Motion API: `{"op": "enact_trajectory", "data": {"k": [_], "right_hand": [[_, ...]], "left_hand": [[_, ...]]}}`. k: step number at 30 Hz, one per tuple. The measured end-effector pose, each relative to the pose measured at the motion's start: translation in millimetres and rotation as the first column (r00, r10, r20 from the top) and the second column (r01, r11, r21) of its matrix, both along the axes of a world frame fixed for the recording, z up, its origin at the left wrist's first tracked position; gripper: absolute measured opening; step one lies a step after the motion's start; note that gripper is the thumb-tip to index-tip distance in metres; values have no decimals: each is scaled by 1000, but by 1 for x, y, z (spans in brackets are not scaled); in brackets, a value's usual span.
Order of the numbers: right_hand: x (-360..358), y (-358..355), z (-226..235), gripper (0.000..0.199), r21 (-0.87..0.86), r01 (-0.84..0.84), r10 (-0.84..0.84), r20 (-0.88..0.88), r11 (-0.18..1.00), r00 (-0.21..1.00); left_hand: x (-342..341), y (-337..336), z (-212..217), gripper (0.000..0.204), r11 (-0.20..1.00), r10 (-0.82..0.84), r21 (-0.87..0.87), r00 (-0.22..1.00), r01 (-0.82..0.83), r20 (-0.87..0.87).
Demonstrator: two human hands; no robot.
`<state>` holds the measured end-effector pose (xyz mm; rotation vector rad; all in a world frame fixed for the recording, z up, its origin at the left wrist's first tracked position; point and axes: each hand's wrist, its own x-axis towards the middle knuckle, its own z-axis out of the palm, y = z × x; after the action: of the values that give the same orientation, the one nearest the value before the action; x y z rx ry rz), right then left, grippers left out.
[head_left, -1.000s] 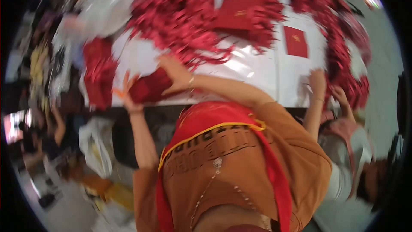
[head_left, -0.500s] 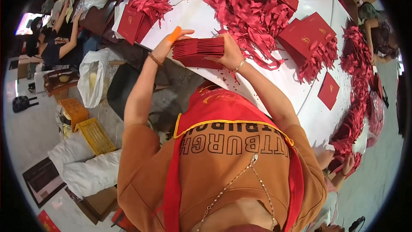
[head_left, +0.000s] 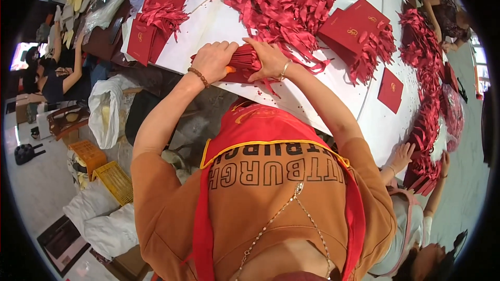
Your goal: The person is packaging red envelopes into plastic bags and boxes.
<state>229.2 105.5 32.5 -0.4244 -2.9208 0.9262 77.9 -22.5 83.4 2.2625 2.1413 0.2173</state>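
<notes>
Near the table's front edge, a thick bundle of flat red paper bags (head_left: 245,58), with red ribbon at its right end, sits between my hands. My left hand (head_left: 212,61) is closed over the bundle's left part, knuckles up; an orange finger cover shows at its thumb, and part of the bundle is hidden under it. Around the right end curves my right hand (head_left: 271,60), thumb on the near side and fingers on the far side. Just beyond lies a large heap of red ribbons (head_left: 278,8).
Red bags with gold emblems lie in piles at the left (head_left: 139,41) and right (head_left: 354,28); a single red bag (head_left: 390,90) lies nearer. A long ribbon row (head_left: 429,109) lines the right edge, where other people's hands work. Yellow crates (head_left: 113,182) and white sacks stand on the floor.
My left hand has turned over and closed on the bundle, its orange-covered digit now low. The bundle is tilted and partly covered. The view has shifted slightly.
</notes>
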Motion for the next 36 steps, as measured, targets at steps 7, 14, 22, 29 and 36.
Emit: {"op": "enact_trajectory", "data": {"k": [7,14,22,29,36], "right_hand": [[-16,7,-6,101,-136,-51,37,-98,989,995],[-37,14,-8,48,125,58,-62,28,990,998],[-31,6,-17,19,324,21,-77,163,946,984],[-34,3,-52,19,-149,153,-161,-47,977,986],[-28,-3,-17,23,63,107,-118,200,992,973]], "left_hand": [[-14,4,17,45,998,-41,39,998,43,-54],[-28,6,16,39,997,45,62,998,-42,-45],[-19,3,0,42,999,0,34,999,2,-51],[-17,4,-2,43,996,38,84,999,-34,-39],[-11,2,-1,41,998,59,-32,998,-59,-8]]}}
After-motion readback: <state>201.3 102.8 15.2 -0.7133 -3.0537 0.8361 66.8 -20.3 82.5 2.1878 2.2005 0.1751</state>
